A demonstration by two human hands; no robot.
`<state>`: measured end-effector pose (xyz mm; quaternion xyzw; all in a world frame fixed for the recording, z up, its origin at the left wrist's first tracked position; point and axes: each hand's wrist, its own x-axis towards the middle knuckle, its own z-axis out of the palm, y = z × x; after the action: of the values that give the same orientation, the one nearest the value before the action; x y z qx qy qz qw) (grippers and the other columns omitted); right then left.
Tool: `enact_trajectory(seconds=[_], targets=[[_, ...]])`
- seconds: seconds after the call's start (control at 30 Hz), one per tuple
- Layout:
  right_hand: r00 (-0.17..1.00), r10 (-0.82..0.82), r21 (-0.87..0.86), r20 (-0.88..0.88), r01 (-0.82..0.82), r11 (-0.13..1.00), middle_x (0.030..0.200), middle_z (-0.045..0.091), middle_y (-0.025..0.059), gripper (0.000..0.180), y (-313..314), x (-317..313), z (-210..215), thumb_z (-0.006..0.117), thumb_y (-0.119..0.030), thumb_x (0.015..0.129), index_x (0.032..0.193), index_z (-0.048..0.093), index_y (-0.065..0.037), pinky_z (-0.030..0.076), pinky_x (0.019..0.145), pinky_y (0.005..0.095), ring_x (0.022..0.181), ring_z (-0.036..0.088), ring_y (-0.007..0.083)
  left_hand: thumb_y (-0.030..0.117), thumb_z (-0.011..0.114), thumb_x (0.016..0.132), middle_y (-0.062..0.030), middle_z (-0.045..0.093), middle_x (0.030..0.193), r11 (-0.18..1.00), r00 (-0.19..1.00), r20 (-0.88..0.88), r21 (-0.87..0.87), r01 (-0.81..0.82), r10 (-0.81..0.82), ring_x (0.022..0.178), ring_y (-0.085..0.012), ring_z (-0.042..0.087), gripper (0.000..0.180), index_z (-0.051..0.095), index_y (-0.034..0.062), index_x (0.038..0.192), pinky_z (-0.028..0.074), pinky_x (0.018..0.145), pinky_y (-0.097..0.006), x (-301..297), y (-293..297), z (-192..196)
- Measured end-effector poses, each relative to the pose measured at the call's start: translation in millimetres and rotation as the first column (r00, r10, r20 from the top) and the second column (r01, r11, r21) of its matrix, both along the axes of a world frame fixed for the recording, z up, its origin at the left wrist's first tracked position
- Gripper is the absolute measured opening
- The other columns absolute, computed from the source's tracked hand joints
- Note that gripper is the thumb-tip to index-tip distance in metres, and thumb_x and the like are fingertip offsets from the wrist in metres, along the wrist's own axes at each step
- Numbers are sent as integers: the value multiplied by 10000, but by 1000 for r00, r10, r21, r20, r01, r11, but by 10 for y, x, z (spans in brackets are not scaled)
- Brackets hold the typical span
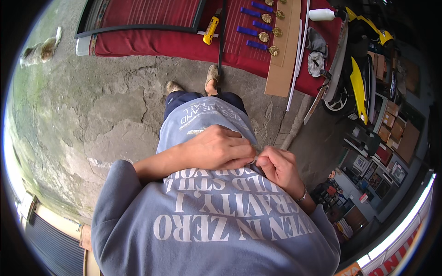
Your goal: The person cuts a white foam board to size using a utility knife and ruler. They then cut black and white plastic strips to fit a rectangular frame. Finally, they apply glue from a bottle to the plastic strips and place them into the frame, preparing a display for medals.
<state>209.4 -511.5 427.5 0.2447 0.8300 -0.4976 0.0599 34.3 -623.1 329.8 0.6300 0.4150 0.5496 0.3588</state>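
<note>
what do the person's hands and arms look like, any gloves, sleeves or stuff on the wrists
The left hand and right hand are ungloved. The loose, plain blue-grey sleeves end well short of the wrists. A thin band, perhaps a bracelet or watch strap, circles the right wrist.

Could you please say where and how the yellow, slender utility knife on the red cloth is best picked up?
Probably by the middle of the yellow, slender utility knife, pinched across its long sides: it lies front to back, slightly slanted. I'd come from above, over the near edge of the red cloth, since the dark, straight bar crowds its right.
</note>
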Motion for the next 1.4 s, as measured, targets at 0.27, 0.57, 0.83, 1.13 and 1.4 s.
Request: enact_trajectory(seconds=[0.27,0.57,0.83,1.13,1.4], targets=[[974,225,111,21,-226,968,729,536,111,195,125,-94,92,679,-125,894,800,541,-24,497,601,398,653,588,299,149,692,853,-56,561,719,999,999,-27,33,35,-34,605,-252,596,160,558,62,837,500,557,-382,-32,25,45],[960,274,217,-55,-256,942,721,534,87,195,119,-81,58,712,-67,846,754,542,-38,488,586,367,652,568,257,130,688,838,-51,565,710,998,997,43,9,57,-58,605,-253,595,127,578,67,834,492,551,-379,-46,21,32],[940,329,266,-95,-294,918,724,524,81,168,149,-93,74,719,-64,836,783,561,-40,485,585,359,659,555,252,150,690,845,-52,576,722,999,998,52,10,44,-44,615,-252,605,132,585,70,839,499,561,-379,-31,9,29],[986,144,126,-80,-133,983,736,525,115,174,67,-9,17,682,-73,882,779,551,-26,466,580,396,644,551,294,177,703,838,-41,548,718,1000,1000,-5,29,-4,5,609,-233,591,149,584,91,864,508,568,-363,12,-17,1],[996,89,159,-5,-87,983,765,530,131,131,19,-27,40,646,-58,901,843,537,-16,475,621,417,702,573,313,159,719,846,-42,615,779,997,997,25,-29,-69,70,650,-239,623,130,644,61,888,495,550,-354,72,-7,1]])
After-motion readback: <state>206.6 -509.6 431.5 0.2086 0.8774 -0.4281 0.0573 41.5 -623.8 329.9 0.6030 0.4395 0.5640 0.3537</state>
